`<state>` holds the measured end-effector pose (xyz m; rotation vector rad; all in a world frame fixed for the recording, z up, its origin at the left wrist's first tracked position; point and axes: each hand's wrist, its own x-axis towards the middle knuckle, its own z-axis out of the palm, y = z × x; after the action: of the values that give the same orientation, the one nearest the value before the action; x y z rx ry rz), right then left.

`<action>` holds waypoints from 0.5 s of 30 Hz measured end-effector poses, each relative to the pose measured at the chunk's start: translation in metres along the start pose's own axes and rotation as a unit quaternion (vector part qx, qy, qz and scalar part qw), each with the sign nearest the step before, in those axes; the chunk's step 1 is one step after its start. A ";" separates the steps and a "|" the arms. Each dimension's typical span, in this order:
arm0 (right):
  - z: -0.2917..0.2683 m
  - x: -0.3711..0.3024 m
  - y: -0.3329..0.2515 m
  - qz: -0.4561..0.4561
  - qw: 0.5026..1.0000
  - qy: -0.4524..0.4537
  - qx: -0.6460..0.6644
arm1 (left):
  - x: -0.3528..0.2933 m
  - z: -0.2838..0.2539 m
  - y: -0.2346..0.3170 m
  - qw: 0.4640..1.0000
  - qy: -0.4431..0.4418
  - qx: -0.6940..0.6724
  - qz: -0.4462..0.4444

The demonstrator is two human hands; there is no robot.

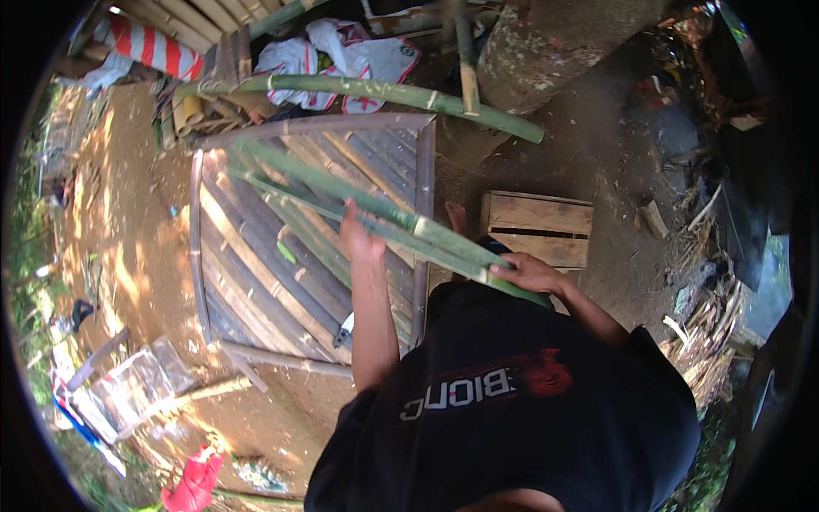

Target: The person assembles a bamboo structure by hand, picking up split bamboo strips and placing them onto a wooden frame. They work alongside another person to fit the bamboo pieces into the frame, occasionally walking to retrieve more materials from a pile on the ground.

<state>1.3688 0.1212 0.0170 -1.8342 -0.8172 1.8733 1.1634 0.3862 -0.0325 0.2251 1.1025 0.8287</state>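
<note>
Two long split lengths of green bamboo [444, 235] slant across in front of me, side by side, their far ends over the slatted bamboo platform [299, 294]. Around the middle of the bamboo, my left hand [363, 235] is closed. My right hand [527, 273] grips the near end close to my body, its fingers wrapped over the edge. Beneath the lengths, a small green scrap [286, 252] lies on the slats. A tool with a pale blade [344, 329] rests beside my left forearm; the arm is close to it and its exact kind is unclear.
A wooden crate-like stool [539, 243] stands right of the platform, near a bare foot [456, 215]. Beyond lie a thick green bamboo pole [367, 88], white sacks [341, 55] and a tree trunk [546, 51]. Split wood [704, 328] is heaped at right; red cloth [194, 482] lies lower left.
</note>
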 end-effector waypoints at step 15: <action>-0.032 0.026 -0.053 -0.164 0.920 0.296 0.198 | 0.011 0.014 0.032 0.995 -0.087 0.006 0.052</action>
<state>1.3928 0.1823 0.0322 -1.7212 -0.4462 1.0771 1.1625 0.4187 -0.0161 0.3616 0.9383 0.8782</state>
